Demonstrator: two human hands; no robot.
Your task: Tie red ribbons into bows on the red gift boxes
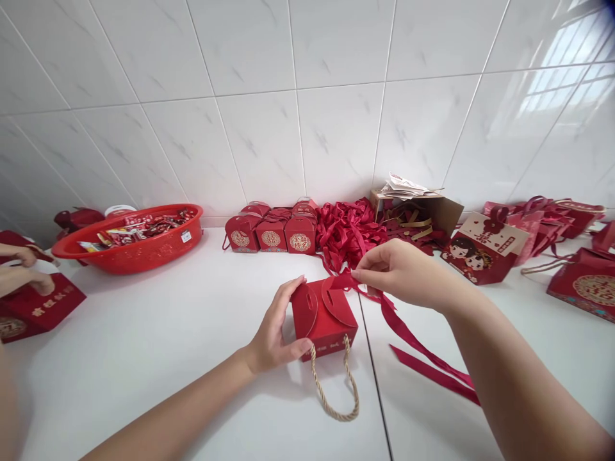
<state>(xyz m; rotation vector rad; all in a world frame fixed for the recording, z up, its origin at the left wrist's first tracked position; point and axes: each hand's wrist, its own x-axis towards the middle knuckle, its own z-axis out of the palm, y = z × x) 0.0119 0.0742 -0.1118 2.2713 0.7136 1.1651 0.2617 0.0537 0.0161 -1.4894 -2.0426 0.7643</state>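
Observation:
A small red gift box [327, 326] with a beige rope handle [336, 390] stands on the white table [168, 358] in front of me. My left hand [277, 330] is closed round the box's left side, thumb on its front. My right hand [401, 272] pinches one end of a red ribbon [413, 342] right at the box's top flaps. The rest of the ribbon trails over the table to the right.
Three closed red boxes [271, 232] line the tiled wall beside a heap of red ribbons [348, 230] and an open carton [418, 214]. More red boxes [485, 250] lie at the right. A red basin [137, 246] of sweets stands left; another person's hands [22, 269] work there.

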